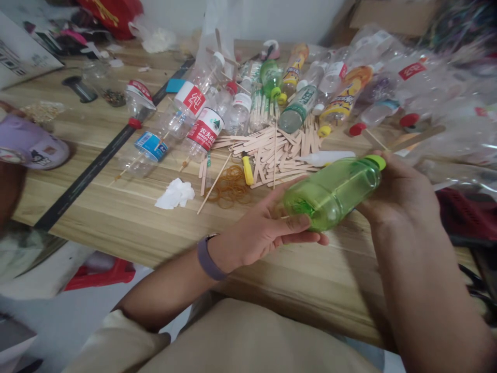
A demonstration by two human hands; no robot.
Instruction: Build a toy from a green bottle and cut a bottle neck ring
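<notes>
A clear green plastic bottle (pixel 334 191) with a lime-green cap (pixel 376 162) lies tilted between my hands above the table. My left hand (pixel 272 225) is closed around its base end, thumb on the side and fingers underneath. At the cap end, my right hand (pixel 396 191) grips the bottle, its fingers mostly hidden behind it. A flat wooden stick (pixel 417 138) shows just above my right hand; I cannot tell whether the hand holds it. Just beyond the bottle lie a pile of craft sticks (pixel 267 150), rubber bands (pixel 229 186) and a yellow-handled tool (pixel 247 170).
Several labelled bottles (pixel 204 129) with skewers through them lie left of the pile. More empty bottles (pixel 345 96) crowd the back right. Crumpled white paper (pixel 175 194) sits near the front edge. At far left, another person's arm (pixel 10 191) is beside a purple container (pixel 33 140).
</notes>
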